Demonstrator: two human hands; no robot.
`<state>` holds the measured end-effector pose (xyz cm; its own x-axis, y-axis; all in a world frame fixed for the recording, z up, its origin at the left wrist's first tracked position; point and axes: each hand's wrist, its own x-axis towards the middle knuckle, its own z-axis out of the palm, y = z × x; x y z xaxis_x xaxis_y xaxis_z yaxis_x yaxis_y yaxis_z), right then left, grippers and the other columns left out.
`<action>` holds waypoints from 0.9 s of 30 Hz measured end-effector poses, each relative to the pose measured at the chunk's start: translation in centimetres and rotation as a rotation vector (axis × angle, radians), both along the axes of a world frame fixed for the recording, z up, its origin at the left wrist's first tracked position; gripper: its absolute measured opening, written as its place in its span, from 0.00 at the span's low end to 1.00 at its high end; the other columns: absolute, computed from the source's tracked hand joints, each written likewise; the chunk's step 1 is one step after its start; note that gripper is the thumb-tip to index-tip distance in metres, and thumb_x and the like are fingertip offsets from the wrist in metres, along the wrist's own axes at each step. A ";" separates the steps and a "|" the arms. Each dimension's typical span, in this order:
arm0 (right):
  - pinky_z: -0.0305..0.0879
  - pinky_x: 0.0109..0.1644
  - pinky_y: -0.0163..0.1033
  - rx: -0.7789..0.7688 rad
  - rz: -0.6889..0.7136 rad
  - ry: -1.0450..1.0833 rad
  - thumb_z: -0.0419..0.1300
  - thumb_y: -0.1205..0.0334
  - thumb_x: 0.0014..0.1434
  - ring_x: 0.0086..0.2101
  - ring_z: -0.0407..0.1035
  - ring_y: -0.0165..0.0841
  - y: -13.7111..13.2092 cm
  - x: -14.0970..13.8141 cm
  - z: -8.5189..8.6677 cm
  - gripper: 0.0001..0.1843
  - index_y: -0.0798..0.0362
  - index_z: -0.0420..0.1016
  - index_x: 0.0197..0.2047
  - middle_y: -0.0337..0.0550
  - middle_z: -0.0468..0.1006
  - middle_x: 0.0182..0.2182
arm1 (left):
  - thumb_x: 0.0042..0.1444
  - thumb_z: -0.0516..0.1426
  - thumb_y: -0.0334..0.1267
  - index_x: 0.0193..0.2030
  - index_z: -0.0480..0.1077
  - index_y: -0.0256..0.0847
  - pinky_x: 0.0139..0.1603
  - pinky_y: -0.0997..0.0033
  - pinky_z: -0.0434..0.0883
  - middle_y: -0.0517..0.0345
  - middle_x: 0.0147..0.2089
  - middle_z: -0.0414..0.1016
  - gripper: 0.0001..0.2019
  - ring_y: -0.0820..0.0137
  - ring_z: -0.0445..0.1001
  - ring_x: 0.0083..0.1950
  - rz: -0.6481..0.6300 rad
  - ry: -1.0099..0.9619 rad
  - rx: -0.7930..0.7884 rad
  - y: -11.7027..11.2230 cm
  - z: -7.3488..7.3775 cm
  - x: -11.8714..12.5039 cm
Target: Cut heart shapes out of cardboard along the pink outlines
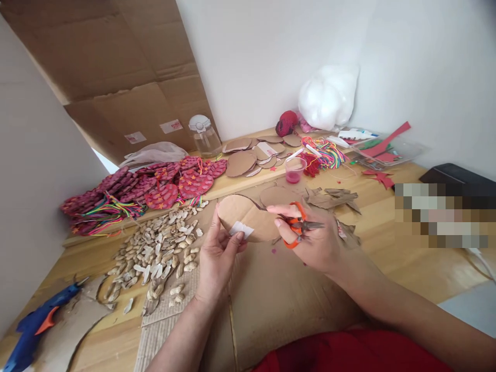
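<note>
A round cardboard piece [242, 212] with a white sticker on it is pinched between the thumb and fingers of my left hand [222, 245]. Orange-handled scissors [297, 227] hang on the fingers of my right hand [323, 237], their dark blades pointing away from the cardboard. The index finger of that hand reaches to the disc's right edge. Under and behind the held piece lies another cardboard disc [279, 195]. To the left of my left hand spreads a heap of peanut shells [166, 248].
Pink decorated pieces with coloured tassels [170, 181] are piled at the back left. More cardboard discs [240, 163] lie near a small plastic cup [295, 170]. A blue glue gun [46, 320] rests at the front left. Cardboard scraps [337, 199] lie right.
</note>
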<state>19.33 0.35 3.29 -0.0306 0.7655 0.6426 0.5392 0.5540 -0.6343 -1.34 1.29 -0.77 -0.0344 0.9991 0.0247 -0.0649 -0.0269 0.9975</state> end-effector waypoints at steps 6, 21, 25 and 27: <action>0.65 0.29 0.33 -0.206 0.067 0.018 0.62 0.67 0.60 0.25 0.70 0.28 0.6 0.8 -0.3 0.16 0.47 0.82 0.51 0.37 0.83 0.31 | 0.54 0.67 0.41 0.77 0.46 0.46 0.36 0.70 0.80 0.61 0.35 0.80 0.49 0.71 0.79 0.34 -0.040 0.055 -0.053 0.2 0.2 -0.5; 0.63 0.18 0.31 -0.725 0.322 0.457 0.72 0.58 0.49 0.17 0.63 0.25 3.3 2.7 -0.9 0.17 0.54 0.80 0.42 0.31 0.70 0.19 | 0.50 0.70 0.37 0.77 0.45 0.44 0.28 0.76 0.79 0.63 0.27 0.78 0.53 0.71 0.79 0.25 -0.188 0.041 -0.168 -0.2 1.4 -0.6; 0.65 0.19 0.32 -0.724 0.259 0.553 0.72 0.59 0.48 0.19 0.64 0.25 3.4 2.4 -1.1 0.17 0.54 0.80 0.41 0.33 0.72 0.22 | 0.50 0.70 0.37 0.75 0.52 0.43 0.27 0.78 0.77 0.67 0.25 0.75 0.48 0.75 0.77 0.23 -0.160 -0.011 -0.074 -0.1 1.4 -0.5; 0.65 0.18 0.31 -0.729 0.227 0.599 0.72 0.59 0.47 0.20 0.64 0.25 3.5 2.4 -1.1 0.17 0.54 0.80 0.41 0.34 0.73 0.23 | 0.49 0.71 0.37 0.73 0.56 0.42 0.29 0.78 0.77 0.63 0.29 0.78 0.46 0.75 0.77 0.26 -0.148 -0.034 -0.029 0.0 1.2 -0.5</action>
<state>21.73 3.88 2.15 -0.0490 0.9984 -0.0296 -0.0560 -0.0323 -0.9979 -1.81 1.29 0.41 0.1128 0.9936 -0.0027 -0.0995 0.0140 0.9949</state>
